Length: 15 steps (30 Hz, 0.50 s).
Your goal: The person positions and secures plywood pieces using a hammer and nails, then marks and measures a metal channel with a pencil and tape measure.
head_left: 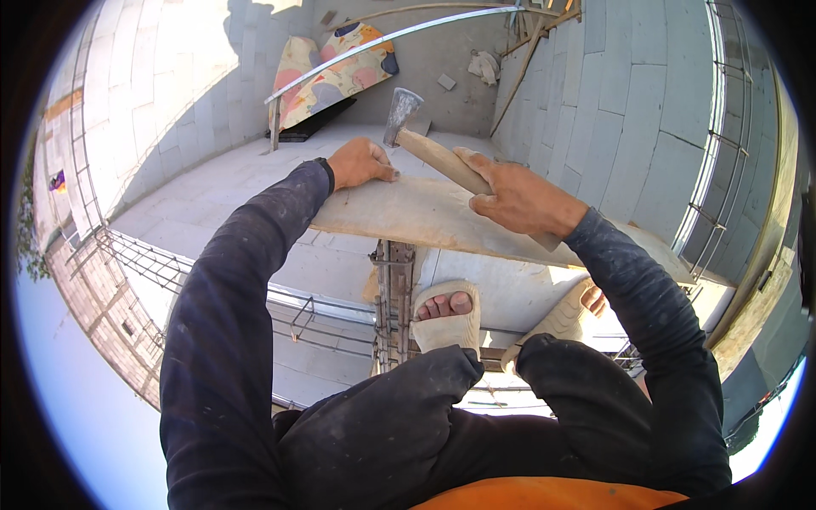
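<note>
My right hand [531,200] is closed round the wooden handle [446,161] of a hatchet. Its grey metal head [403,112] flares upward, and the narrow end points down beside my left hand. My left hand [361,163] has its fingers pinched together at the far left edge of a long pale board [408,208]. Whatever sits between those fingertips is too small to make out. The board lies crosswise in front of my feet, and the right hand is above it.
My sandalled feet [446,316] rest behind the board, near tied steel bars [395,289]. Beyond it, a metal strip [382,38] crosses above a patterned sheet [340,68]. Block walls [629,93] stand on both sides, with rebar cages [140,255] along their tops.
</note>
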Each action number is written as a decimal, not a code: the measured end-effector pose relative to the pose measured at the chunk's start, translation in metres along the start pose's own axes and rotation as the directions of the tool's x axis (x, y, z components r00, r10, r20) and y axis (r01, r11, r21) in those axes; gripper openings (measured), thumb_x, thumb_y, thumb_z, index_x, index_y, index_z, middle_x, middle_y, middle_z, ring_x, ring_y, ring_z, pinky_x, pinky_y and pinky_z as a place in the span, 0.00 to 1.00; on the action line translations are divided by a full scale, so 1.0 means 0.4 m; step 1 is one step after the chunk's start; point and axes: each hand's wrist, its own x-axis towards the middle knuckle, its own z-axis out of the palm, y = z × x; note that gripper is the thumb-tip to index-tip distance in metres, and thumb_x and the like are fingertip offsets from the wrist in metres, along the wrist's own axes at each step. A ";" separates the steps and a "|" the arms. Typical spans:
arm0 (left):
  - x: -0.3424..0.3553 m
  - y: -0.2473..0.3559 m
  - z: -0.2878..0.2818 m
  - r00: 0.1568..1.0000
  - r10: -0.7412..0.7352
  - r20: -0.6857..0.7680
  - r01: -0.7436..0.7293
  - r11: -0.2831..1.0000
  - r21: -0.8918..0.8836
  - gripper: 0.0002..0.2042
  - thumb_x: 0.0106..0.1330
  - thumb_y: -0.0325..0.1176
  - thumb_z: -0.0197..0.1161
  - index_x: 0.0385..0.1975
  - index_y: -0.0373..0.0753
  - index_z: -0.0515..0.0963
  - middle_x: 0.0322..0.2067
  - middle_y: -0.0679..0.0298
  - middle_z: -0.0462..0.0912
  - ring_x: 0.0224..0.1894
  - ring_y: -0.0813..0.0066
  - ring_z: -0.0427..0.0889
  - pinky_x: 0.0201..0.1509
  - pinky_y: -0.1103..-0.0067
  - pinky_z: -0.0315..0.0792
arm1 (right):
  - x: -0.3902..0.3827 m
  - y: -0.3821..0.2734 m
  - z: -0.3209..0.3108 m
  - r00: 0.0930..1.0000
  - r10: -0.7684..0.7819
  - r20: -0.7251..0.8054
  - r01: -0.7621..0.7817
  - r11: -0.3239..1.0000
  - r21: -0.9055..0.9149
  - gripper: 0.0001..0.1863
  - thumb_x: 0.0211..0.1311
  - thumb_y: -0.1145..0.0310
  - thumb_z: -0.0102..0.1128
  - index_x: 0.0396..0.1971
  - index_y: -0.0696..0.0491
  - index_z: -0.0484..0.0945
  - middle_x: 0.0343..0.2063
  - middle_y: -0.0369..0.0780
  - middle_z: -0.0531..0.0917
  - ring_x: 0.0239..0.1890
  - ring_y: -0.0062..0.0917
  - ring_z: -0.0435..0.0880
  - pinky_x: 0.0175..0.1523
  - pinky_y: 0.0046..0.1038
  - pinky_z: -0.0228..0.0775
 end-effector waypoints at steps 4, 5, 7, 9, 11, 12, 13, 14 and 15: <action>0.008 0.000 -0.005 0.999 0.021 0.027 -0.022 0.999 0.028 0.13 0.58 0.39 0.79 0.29 0.33 0.89 0.26 0.60 0.87 0.30 0.74 0.81 0.39 0.74 0.74 | 0.020 0.025 0.004 0.999 -0.028 0.031 0.030 0.997 -0.071 0.42 0.67 0.64 0.59 0.78 0.59 0.54 0.48 0.63 0.83 0.47 0.51 0.86 0.59 0.42 0.77; 0.008 -0.002 -0.005 0.999 0.009 0.031 -0.009 1.000 0.022 0.13 0.58 0.39 0.79 0.29 0.33 0.89 0.27 0.60 0.87 0.31 0.74 0.81 0.40 0.74 0.74 | 0.021 0.026 -0.001 0.997 -0.021 0.073 0.028 0.995 -0.091 0.42 0.68 0.64 0.59 0.78 0.59 0.53 0.48 0.63 0.83 0.47 0.51 0.86 0.59 0.42 0.77; 0.003 -0.005 -0.001 0.999 -0.020 0.039 0.020 1.000 0.006 0.13 0.57 0.39 0.79 0.29 0.33 0.89 0.27 0.59 0.88 0.31 0.73 0.81 0.40 0.74 0.74 | 0.015 0.001 -0.017 0.996 -0.002 0.085 0.009 0.996 -0.085 0.42 0.67 0.65 0.59 0.77 0.60 0.54 0.47 0.62 0.84 0.47 0.52 0.86 0.58 0.43 0.77; 0.005 -0.006 -0.006 1.000 0.001 0.020 -0.002 0.999 0.044 0.14 0.57 0.39 0.79 0.29 0.33 0.89 0.27 0.59 0.88 0.31 0.74 0.81 0.40 0.74 0.74 | 0.002 -0.025 -0.031 0.999 0.027 0.020 -0.026 0.999 -0.027 0.42 0.65 0.66 0.59 0.76 0.62 0.54 0.43 0.61 0.85 0.46 0.54 0.86 0.55 0.45 0.76; 0.005 -0.006 -0.002 1.000 0.012 0.014 -0.013 0.999 0.051 0.14 0.57 0.40 0.79 0.28 0.33 0.89 0.26 0.59 0.87 0.31 0.74 0.81 0.40 0.74 0.74 | 0.013 -0.016 -0.014 0.999 0.012 -0.036 -0.012 1.000 0.011 0.41 0.67 0.65 0.59 0.77 0.61 0.55 0.46 0.63 0.84 0.46 0.51 0.86 0.57 0.42 0.77; 0.006 -0.003 -0.002 1.000 0.016 0.015 -0.016 0.999 0.041 0.14 0.57 0.40 0.79 0.28 0.33 0.89 0.26 0.59 0.87 0.31 0.74 0.81 0.40 0.74 0.74 | 0.019 -0.011 -0.009 0.998 0.005 -0.069 -0.003 1.000 0.029 0.41 0.68 0.65 0.59 0.77 0.60 0.55 0.48 0.63 0.83 0.46 0.50 0.87 0.58 0.41 0.78; 0.007 0.000 -0.002 1.000 0.019 0.015 -0.020 0.999 0.031 0.14 0.57 0.40 0.79 0.28 0.33 0.89 0.26 0.59 0.87 0.31 0.74 0.81 0.40 0.74 0.74 | 0.021 -0.005 -0.006 1.000 -0.006 -0.012 0.005 1.000 -0.020 0.41 0.67 0.64 0.58 0.77 0.61 0.55 0.47 0.63 0.83 0.45 0.50 0.87 0.57 0.41 0.78; 0.007 0.003 -0.003 1.000 -0.001 0.030 0.000 0.999 0.041 0.14 0.57 0.40 0.79 0.28 0.33 0.89 0.26 0.59 0.87 0.31 0.74 0.82 0.40 0.74 0.74 | 0.021 0.000 -0.004 0.999 -0.013 0.046 0.016 0.998 -0.067 0.41 0.67 0.64 0.58 0.77 0.61 0.55 0.47 0.63 0.83 0.45 0.50 0.87 0.57 0.41 0.78; 0.001 0.012 -0.006 0.999 -0.023 0.043 0.021 0.998 0.051 0.14 0.57 0.40 0.79 0.28 0.33 0.89 0.26 0.59 0.87 0.31 0.74 0.82 0.41 0.74 0.74 | 0.021 -0.001 -0.006 0.994 -0.020 0.104 0.032 0.993 -0.115 0.41 0.67 0.64 0.58 0.77 0.61 0.55 0.46 0.64 0.83 0.44 0.49 0.87 0.56 0.41 0.78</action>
